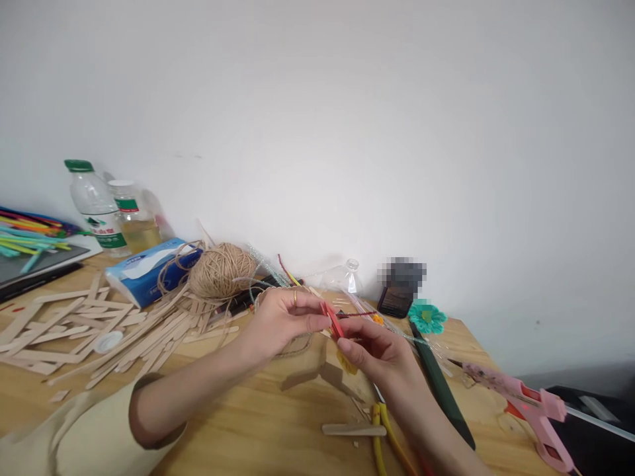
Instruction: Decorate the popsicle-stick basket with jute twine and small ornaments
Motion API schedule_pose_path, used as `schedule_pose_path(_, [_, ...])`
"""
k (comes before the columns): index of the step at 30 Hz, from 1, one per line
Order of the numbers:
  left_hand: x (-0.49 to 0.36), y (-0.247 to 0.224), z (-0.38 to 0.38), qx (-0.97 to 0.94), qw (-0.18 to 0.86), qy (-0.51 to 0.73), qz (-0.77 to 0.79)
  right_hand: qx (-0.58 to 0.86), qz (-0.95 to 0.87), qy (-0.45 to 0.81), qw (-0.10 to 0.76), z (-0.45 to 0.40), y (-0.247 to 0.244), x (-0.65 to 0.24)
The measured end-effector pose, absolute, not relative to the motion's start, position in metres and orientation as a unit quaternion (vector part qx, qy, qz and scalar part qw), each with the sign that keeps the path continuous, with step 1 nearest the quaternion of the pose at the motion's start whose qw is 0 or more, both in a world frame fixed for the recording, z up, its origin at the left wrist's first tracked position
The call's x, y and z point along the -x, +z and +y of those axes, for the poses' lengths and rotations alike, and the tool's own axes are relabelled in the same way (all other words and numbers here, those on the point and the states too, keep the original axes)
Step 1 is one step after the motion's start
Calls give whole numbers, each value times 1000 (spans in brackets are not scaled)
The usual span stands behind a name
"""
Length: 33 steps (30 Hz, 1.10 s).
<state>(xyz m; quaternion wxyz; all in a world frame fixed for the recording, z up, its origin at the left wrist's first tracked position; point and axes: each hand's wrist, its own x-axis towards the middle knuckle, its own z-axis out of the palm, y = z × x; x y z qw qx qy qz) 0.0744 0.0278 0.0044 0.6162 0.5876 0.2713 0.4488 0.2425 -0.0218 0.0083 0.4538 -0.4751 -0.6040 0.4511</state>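
Head camera: a left hand (278,324) and a right hand (380,354) meet above the bench (238,430), the grip of each clamped on a small red piece (334,321), raised off the wood. Fingertips pinch it from both sides, apparently so that one hand can steady it while the other adjusts it. Slim, bright red and tilted, it is partly covered by the fingers; a yellow piece (347,362) shows just below, though whether the two are joined cannot be told.

At 6 o'clock lies a single wooden stick (353,430), with yellow-handled scissors or pliers (378,439) at 5, probably left there for easy reach. A pink glue gun (520,395) rests at 4 o'clock, beyond a dark green strip (444,390), and a teal flower (427,318) sits at 3. A twine ball (223,270) stands at 10 o'clock; loose wooden sticks (161,330) spread toward 9.
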Motion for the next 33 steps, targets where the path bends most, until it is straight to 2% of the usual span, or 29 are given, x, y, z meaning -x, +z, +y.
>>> schedule_pose_path(16, [-73,9,26,-605,592,437,304,456,-560,527,447,-22,1,-248])
schedule_pose_path(23, [-75,6,26,-572,608,453,313,474,-596,504,407,-21,3,-245])
schedule_pose_path(33, [-73,9,21,-577,587,454,342,494,-599,474,415,-25,-1,-241])
